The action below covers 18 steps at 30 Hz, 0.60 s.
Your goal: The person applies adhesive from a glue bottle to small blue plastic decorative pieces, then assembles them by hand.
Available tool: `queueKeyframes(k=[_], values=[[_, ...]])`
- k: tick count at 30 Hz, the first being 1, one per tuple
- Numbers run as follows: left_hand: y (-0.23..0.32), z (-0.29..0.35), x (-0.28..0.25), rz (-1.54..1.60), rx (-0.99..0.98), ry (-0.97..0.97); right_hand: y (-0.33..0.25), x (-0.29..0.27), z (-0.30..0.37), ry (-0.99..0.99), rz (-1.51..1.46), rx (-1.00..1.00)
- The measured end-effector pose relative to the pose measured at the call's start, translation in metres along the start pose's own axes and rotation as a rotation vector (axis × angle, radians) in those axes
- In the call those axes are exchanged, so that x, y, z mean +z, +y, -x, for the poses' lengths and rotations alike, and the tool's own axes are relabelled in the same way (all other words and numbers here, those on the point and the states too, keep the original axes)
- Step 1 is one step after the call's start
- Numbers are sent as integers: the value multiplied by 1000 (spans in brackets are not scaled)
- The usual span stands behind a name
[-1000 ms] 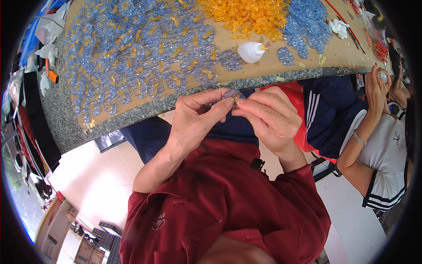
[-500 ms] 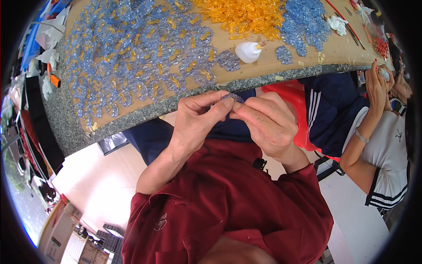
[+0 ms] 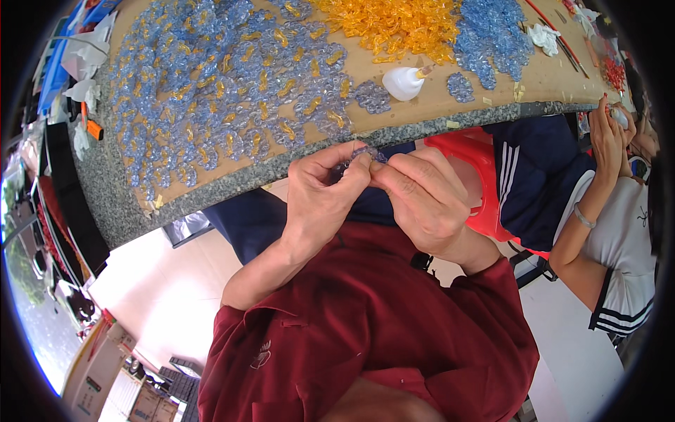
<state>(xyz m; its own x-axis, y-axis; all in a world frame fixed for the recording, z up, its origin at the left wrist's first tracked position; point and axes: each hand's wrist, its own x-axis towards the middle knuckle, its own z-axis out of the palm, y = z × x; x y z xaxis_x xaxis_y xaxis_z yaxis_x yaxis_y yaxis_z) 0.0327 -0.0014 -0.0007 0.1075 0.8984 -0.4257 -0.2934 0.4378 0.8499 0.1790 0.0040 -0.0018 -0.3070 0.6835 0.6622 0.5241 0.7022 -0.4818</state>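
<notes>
At the left edge of the counter (image 3: 98, 190) lay an orange-handled tool (image 3: 93, 129); from there a dense spread of clear blue clusters with yellow inserts (image 3: 281, 90) reached toward the middle of the near edge. Just off that edge, the left hand (image 3: 327, 184) pinched a bluish-purple beaded piece (image 3: 368, 152) between thumb and fingers, and the right hand (image 3: 422, 190) closed its fingertips on the piece's right side; much of it was hidden by fingers. It looked like thin, clear plastic: probably light and stiff, a little slick, and its small lobes might snap if forced, so the outer rim seemed the safest place to grip. Beyond the near edge stood a white bottle (image 3: 403, 83), with a yellow heap (image 3: 394, 28) behind it toward the far edge, then a lone blue disc (image 3: 460, 87), a blue heap (image 3: 492, 42) and crumpled tissue (image 3: 544, 39) toward the right end. Compared with one second earlier, both hands kept their pinch, but the yellow patch that had shown at the fingertips could no longer be made out; the bottle and heaps had not changed places on the counter.
</notes>
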Motion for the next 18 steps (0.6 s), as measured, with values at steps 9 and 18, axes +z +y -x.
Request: queueKeyframes(k=[9,18], values=[[2,0,0,-90,-5,16,-4,-5,-1,-42,-17,67],[13,0,-6,0,-3,-79,3,-4,-7,24,-135,104]])
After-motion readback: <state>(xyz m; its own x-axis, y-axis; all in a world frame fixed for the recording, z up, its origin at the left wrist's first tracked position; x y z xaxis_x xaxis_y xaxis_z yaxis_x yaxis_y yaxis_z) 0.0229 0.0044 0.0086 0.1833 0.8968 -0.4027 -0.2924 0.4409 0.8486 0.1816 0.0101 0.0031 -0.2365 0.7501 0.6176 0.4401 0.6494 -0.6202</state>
